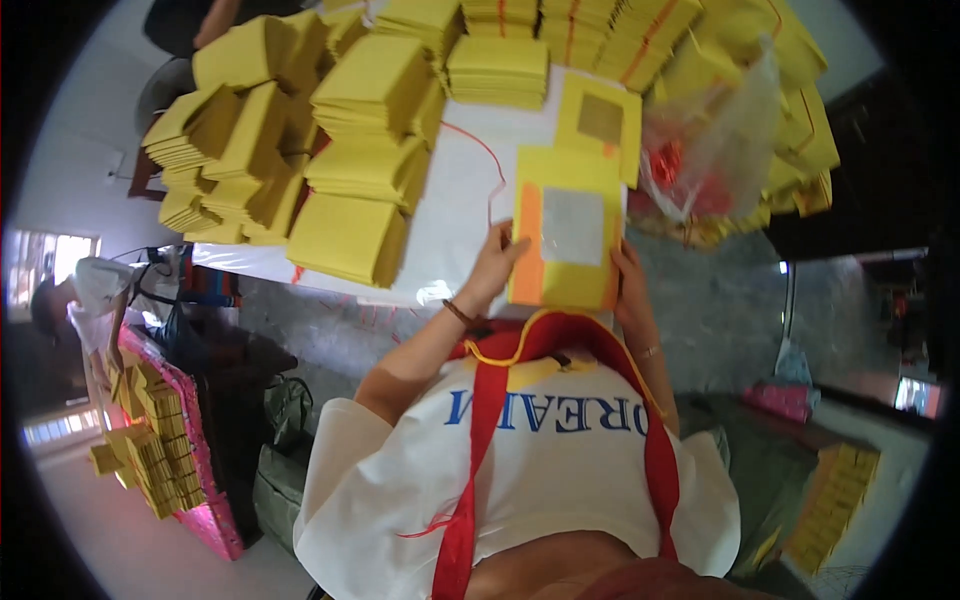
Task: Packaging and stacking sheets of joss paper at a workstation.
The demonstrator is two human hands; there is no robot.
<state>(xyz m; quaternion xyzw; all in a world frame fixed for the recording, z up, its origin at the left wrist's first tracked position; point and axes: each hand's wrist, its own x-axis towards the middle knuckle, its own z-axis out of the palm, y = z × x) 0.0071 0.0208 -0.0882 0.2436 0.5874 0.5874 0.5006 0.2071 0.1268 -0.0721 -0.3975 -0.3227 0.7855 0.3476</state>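
Head view: both hands hold a stack of yellow paper sheets point(567, 240) at the near edge of the white surface point(455, 205). Left hand point(493, 265) grips its left edge, fingers pressed on; right hand point(628, 280) clasps the right edge. Yellow paper bundles point(360, 130) lie beyond.

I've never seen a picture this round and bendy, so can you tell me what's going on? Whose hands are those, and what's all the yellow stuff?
The picture comes from a camera worn on a person's head, looking down, and its wide lens bends the edges. The left hand and right hand belong to that person. Together they hold a yellow paper stack by its sides; it has an orange strip and a silvery square. It rests at the near edge of a white table. Many more yellow paper bundles are piled there, beside a clear plastic bag.
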